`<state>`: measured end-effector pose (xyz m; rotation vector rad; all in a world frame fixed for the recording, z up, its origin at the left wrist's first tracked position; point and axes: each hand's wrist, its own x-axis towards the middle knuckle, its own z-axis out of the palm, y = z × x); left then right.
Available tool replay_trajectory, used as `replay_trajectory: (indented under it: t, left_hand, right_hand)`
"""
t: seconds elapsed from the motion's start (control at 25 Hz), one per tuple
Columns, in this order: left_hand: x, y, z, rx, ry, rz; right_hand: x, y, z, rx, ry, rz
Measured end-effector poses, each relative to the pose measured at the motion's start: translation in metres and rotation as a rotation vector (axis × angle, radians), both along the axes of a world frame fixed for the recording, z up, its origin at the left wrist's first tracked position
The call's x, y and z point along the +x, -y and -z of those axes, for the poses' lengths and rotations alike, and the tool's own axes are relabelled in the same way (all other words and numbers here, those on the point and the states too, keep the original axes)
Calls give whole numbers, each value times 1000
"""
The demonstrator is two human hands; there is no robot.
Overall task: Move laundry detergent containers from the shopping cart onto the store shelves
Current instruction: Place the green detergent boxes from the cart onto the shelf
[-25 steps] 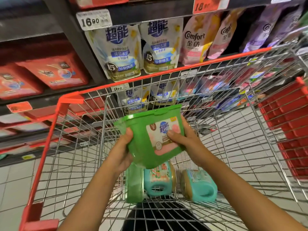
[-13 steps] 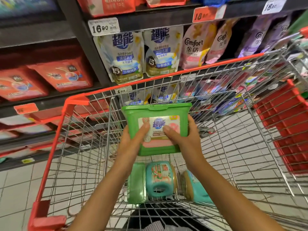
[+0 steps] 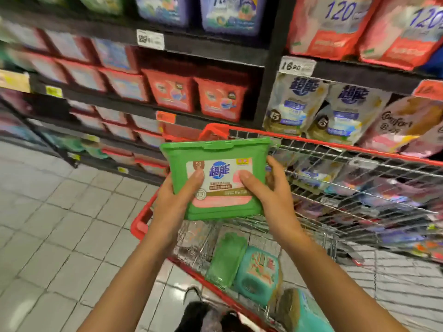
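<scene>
A green detergent box [image 3: 217,149] with a white and pink label is held upright above the cart's left rim, lid up. My left hand [image 3: 173,200] grips its left side, thumb on the label. My right hand [image 3: 271,195] grips its right side, thumb on the label too. Down in the shopping cart [image 3: 347,152] lie another green box [image 3: 226,258] on its side and two teal detergent jugs [image 3: 259,275] [image 3: 304,312].
Dark shelves stand ahead: red detergent boxes [image 3: 199,94] on the middle shelf left of an upright post [image 3: 271,75], white refill pouches [image 3: 294,106] and pink pouches to the right. Tiled floor [image 3: 60,224] lies to the left. A dark shoe shows at the bottom.
Both hands have lifted the green box higher, up to the cart's left rim. The view has swung left and up toward the shelf of red boxes.
</scene>
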<state>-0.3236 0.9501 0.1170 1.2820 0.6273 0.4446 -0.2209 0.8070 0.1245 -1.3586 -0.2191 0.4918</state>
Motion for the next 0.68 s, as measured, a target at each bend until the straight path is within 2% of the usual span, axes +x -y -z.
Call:
replay_trajectory:
  t: [0.16,0.32,0.68]
  left_hand:
    - [-67,-48,-8,-19,6,-212]
    - [-131,-115,-16,-9,24,-328]
    - [-222,-291,-43,77,86,-308]
  right_hand:
    - [-41,-70,-6,10,14,-197]
    - [-87,-157,-11,31,56,-332]
    - [-172,-337,-32,96,59,-343]
